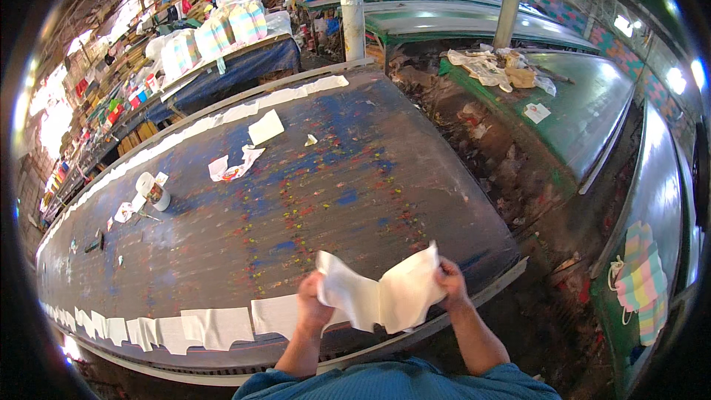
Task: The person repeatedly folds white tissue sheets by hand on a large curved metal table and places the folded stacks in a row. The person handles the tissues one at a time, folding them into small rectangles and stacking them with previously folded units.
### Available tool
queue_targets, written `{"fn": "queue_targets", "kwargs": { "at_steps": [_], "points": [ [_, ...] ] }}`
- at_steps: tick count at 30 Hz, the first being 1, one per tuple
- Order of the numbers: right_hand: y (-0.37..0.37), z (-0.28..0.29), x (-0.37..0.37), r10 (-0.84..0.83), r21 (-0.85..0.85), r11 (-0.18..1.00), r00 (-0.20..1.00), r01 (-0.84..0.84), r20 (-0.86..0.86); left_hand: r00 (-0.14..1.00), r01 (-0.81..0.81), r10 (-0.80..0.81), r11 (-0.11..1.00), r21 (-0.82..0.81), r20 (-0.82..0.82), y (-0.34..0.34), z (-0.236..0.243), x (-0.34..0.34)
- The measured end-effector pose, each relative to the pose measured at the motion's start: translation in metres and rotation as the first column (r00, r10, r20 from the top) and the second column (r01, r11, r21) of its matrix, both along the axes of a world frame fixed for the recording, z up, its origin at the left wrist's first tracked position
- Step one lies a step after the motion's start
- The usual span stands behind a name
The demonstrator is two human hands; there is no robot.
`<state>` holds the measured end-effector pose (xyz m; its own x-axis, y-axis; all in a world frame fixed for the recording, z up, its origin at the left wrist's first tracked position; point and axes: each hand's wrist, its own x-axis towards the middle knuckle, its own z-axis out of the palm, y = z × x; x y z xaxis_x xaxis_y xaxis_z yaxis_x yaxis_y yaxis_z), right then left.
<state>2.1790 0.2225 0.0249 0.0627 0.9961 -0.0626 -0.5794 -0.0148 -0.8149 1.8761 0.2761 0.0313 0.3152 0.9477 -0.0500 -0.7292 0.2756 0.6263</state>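
Observation:
Both my hands hold one white cloth piece (381,292) up over the near right end of a long paint-stained table (355,148). My left hand (314,300) is closed on its left edge, and my right hand (450,281) grips the right edge. The cloth sags in the middle, with a fold down its centre. Just left of my left hand, a row of similar white cloth pieces (215,326) lies along the table's near edge. Another white strip of pieces (244,110) runs along the far edge.
A white bucket (153,194) stands on the table's left part, near scraps of cloth (235,164) and a folded white piece (266,127). Pastel striped fabric (641,281) lies on a green table at right. Bundles of striped fabric (215,35) are piled at back left, near a pillar (351,7).

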Motion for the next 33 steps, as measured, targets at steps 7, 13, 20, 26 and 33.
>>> {"fn": "queue_targets", "kwargs": {
  "at_steps": [7,13,20,26,33],
  "points": [
    [-0.026,0.009,0.147,-0.165,0.115,0.974,0.957,0.197,-0.239,0.906,-0.411,0.418,0.905,0.111,-0.060,-0.008,0.067,0.008],
    [-0.063,-0.008,0.213,-0.354,0.155,0.916,0.928,0.369,-0.119,0.210,0.024,0.289,0.953,0.301,-0.934,0.024,0.042,0.101],
    [-0.117,0.006,0.265,-0.271,0.166,0.926,0.902,0.340,-0.335,0.085,0.464,0.349,0.815,0.347,-0.933,-0.006,0.029,0.276],
    [-0.187,0.007,0.301,-0.339,0.150,0.883,0.825,0.445,-0.453,0.213,0.788,0.152,0.558,0.262,-0.965,-0.063,0.038,0.405],
    [-0.264,0.002,0.322,-0.449,0.167,0.771,0.711,0.614,-0.542,0.431,0.878,-0.031,0.243,0.411,-0.902,-0.132,0.046,0.486]
  ]
}}
